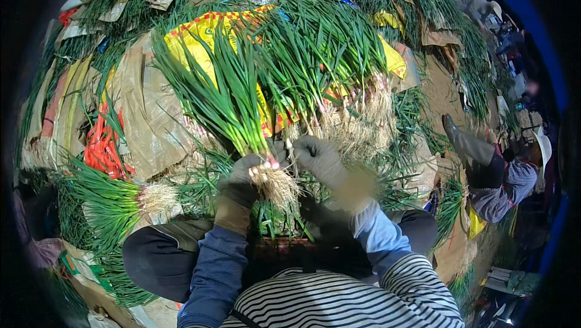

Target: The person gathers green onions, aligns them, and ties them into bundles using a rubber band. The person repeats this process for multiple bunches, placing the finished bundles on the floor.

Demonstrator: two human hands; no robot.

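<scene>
My left hand (243, 176), in a dark glove, is closed round the lower stalks of a bunch of green onions or similar allium plants (227, 105). Its pinkish-white bulbs and pale roots (274, 182) hang over the fingers, with the long green leaves pointing away from me. To the right of the bunch is my right hand (317, 158), also gloved, its fingers curled beside a thin stalk with roots. Whether it grips that stalk is unclear. Beyond both hands, a large heap of the same plants (317, 46) lies on yellow printed sacking (195, 58), roots towards me.
A rooted bunch (113, 205) lies at left, near red plastic ties (106, 146) and a tan woven sheet (145, 114). Loose leaves cover the ground before my knees. A person in a checked top (504, 192) sits at right; part of another person (43, 237) shows at far left.
</scene>
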